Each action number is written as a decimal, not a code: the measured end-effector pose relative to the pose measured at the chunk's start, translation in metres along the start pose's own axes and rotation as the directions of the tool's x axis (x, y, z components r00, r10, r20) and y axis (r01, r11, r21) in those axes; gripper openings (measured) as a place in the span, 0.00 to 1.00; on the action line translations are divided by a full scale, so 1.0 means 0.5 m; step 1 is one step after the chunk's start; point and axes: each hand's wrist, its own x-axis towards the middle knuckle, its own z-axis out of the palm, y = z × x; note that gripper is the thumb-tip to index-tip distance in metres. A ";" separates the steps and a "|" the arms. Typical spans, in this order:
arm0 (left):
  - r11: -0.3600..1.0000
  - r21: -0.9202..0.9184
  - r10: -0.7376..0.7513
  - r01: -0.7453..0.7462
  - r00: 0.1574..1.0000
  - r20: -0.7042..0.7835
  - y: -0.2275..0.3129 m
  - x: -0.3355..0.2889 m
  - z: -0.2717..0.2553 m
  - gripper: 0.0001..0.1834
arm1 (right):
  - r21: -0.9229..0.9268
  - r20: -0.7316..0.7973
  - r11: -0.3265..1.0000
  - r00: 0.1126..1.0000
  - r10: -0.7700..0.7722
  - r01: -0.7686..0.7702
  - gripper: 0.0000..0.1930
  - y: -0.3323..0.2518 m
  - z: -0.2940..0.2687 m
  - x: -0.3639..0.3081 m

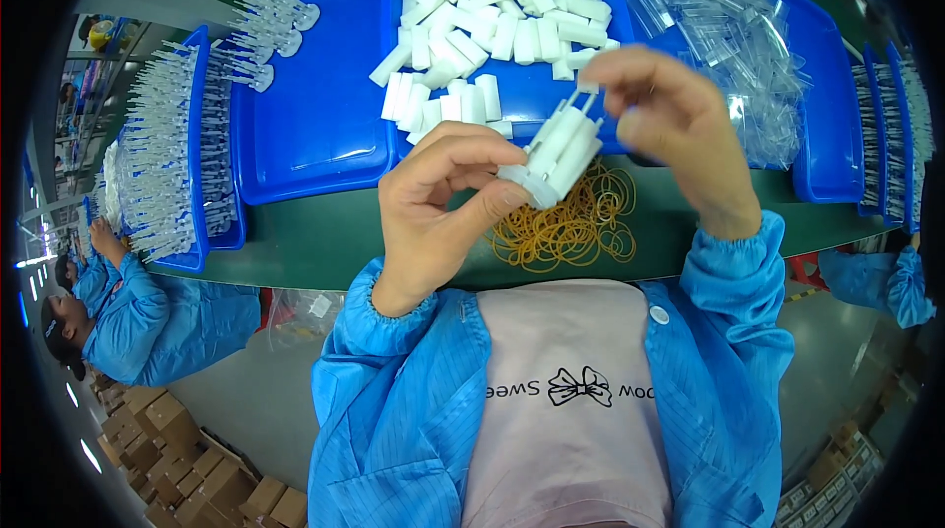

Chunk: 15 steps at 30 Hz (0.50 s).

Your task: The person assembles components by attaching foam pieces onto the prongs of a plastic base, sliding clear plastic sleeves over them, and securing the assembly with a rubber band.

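My left hand (433,198) grips a white plastic holder (559,152) by its round base, thumb in front and fingers behind. White blocks sit between the holder's thin prongs, which point up and to the right. Close to the prong tips is my right hand (679,115), its index finger bent over them and its thumb apart, slightly blurred. Whether that finger touches a prong is unclear. Beneath the holder lies a pile of tan rubber bands (581,233) on the green table (325,243). Loose white blocks (472,26) fill part of the blue tray ahead.
At the left stand a blue tray (295,154) and a blue bin (200,164) packed with pronged white holders (157,154). Clear plastic pieces (728,36) heap at the right. Co-workers in blue (167,321) sit at both sides; cardboard boxes (187,439) stand on the floor.
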 end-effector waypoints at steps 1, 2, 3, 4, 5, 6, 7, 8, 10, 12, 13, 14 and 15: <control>1.000 -0.018 -0.020 0.020 1.000 -0.020 -0.003 0.002 -0.001 0.13 | -0.099 -0.085 0.994 0.995 -0.047 0.038 0.12 0.005 -0.011 0.015; 0.999 -0.037 -0.038 0.037 0.999 -0.035 -0.006 0.004 0.000 0.13 | -0.326 -0.139 0.944 0.986 -0.094 0.044 0.12 0.013 -0.034 0.032; 0.999 -0.037 -0.036 0.035 0.999 -0.032 -0.009 0.004 -0.002 0.13 | -0.328 -0.142 0.944 0.985 -0.096 0.045 0.12 0.029 -0.054 0.048; 0.999 -0.025 -0.022 0.021 0.999 -0.042 -0.014 0.005 -0.004 0.12 | -0.672 -0.055 0.720 0.958 -0.281 0.173 0.12 0.046 -0.068 0.062; 1.000 -0.013 -0.009 0.008 0.999 -0.052 -0.016 0.006 -0.005 0.12 | -0.895 0.097 0.362 0.907 -0.410 0.259 0.11 0.058 -0.074 0.067; 1.000 -0.013 -0.007 0.006 0.999 -0.048 -0.015 0.008 -0.004 0.12 | -0.899 0.092 0.373 0.933 -0.348 0.228 0.11 0.069 -0.072 0.064; 1.000 0.007 -0.012 0.013 0.998 -0.055 -0.014 0.007 -0.003 0.12 | -0.899 0.092 0.374 0.933 -0.349 0.229 0.11 0.075 -0.062 0.064; 0.999 0.026 -0.018 0.019 0.998 -0.062 -0.013 0.006 -0.003 0.12 | -0.945 0.110 0.254 0.932 -0.344 0.205 0.11 0.081 -0.052 0.064; 0.999 0.040 -0.016 0.019 0.998 -0.066 -0.012 0.005 -0.003 0.11 | -0.975 0.127 0.131 0.932 -0.339 0.181 0.11 0.090 -0.047 0.064; 0.998 0.054 -0.014 0.018 0.997 -0.071 -0.012 0.005 -0.003 0.11 | -0.971 0.134 0.144 0.929 -0.346 0.193 0.11 0.094 -0.047 0.066; 0.997 0.073 0.005 0.001 0.997 -0.075 -0.012 0.004 -0.004 0.10 | -0.970 0.137 0.144 0.928 -0.347 0.197 0.11 0.091 -0.046 0.066; 0.996 0.093 0.024 -0.016 0.997 -0.078 -0.013 0.004 -0.005 0.10 | -0.938 0.124 0.255 0.914 -0.386 0.235 0.10 0.084 -0.045 0.062; 0.996 0.093 0.024 -0.017 0.996 -0.080 -0.012 0.005 -0.006 0.10 | -0.892 0.107 0.360 0.900 -0.423 0.275 0.10 0.075 -0.042 0.057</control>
